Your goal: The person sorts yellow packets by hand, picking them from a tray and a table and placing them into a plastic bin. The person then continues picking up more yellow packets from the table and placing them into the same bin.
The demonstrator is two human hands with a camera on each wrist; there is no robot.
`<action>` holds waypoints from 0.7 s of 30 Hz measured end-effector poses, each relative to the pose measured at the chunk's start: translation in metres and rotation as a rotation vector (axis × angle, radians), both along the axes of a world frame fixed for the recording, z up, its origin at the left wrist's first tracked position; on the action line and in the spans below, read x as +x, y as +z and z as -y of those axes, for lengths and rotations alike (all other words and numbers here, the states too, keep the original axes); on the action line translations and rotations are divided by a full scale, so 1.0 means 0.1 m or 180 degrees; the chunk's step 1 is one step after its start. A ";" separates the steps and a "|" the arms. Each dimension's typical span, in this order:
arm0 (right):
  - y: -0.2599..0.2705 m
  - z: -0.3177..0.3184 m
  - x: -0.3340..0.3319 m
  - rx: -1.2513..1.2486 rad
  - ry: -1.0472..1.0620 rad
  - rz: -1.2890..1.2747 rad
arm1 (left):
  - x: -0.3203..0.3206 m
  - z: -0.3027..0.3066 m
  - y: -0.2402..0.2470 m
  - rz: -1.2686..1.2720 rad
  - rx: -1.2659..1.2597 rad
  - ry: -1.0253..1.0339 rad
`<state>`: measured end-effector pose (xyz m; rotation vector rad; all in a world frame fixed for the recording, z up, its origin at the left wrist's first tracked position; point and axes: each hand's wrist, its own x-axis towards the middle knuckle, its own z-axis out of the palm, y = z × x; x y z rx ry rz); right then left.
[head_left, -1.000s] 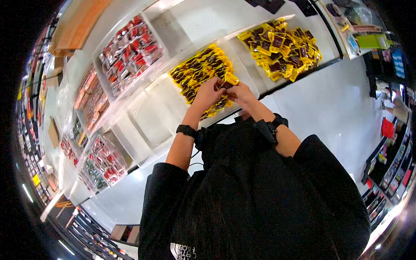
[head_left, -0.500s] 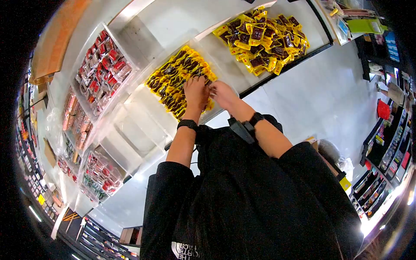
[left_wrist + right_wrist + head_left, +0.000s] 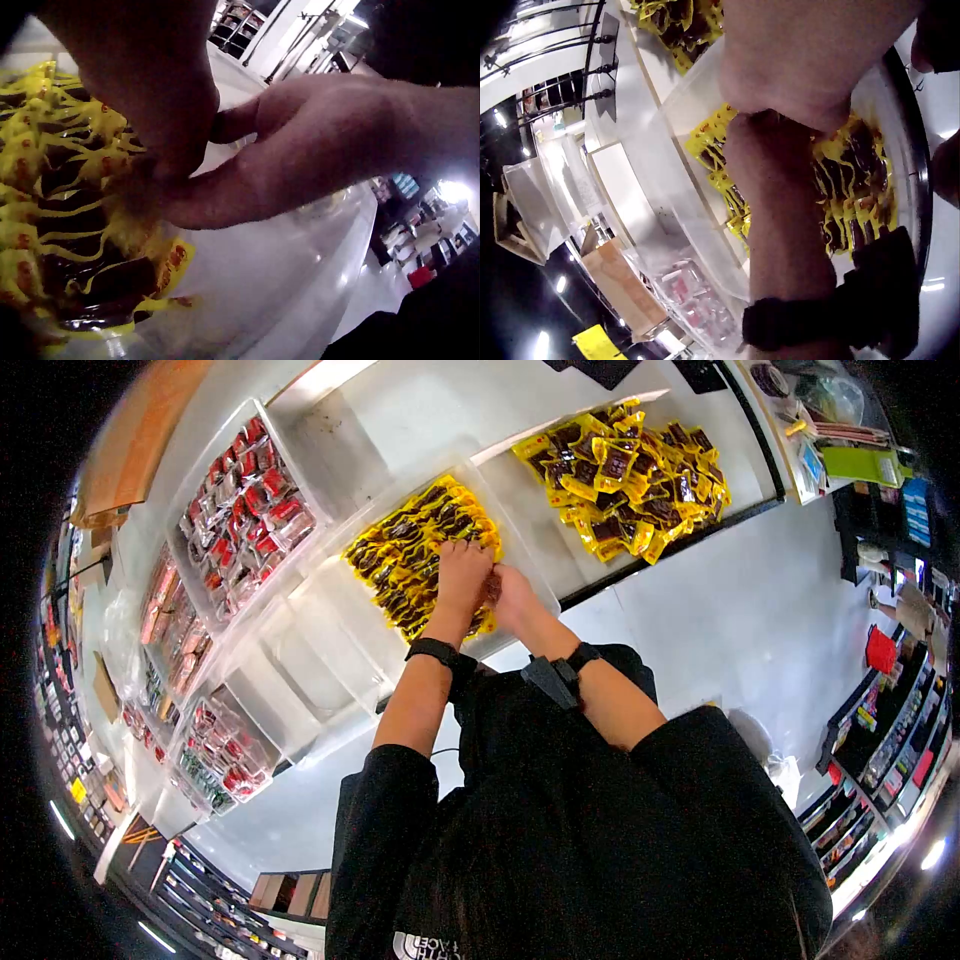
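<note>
My left hand (image 3: 463,575) bends over rows of yellow-wrapped packets (image 3: 400,560) with dark brown contents, lined up on edge in a clear plastic box (image 3: 528,555). My right hand (image 3: 513,600) comes in from the right, close against the left. In the left wrist view, digits of the right hand (image 3: 300,150) stretch toward the left hand (image 3: 157,82), and both sets of fingertips meet low at the packets (image 3: 82,232). Wrists and shadow hide the fingertips, so I cannot tell whether they pinch a packet. Right of the box lies a loose heap of such packets (image 3: 630,480).
Left of the box stand clear bins (image 3: 335,620) and a bin of red-and-silver packets (image 3: 245,510). Pinkish packets (image 3: 175,620) lie beyond it. An orange-brown cardboard piece (image 3: 140,445) is at the back left. The table's dark front edge (image 3: 665,552) runs along the right.
One second ago both hands held a yellow packet up over the rows; now they are lowered onto the rows, fingertips hidden. The head view has shifted slightly back and forth.
</note>
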<state>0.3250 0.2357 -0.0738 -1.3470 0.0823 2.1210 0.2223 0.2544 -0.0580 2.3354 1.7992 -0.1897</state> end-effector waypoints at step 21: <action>0.13 -0.12 0.02 0.0079 0.0147 -0.0101 | 0.07 0.06 -0.09 0.0470 0.0300 0.0466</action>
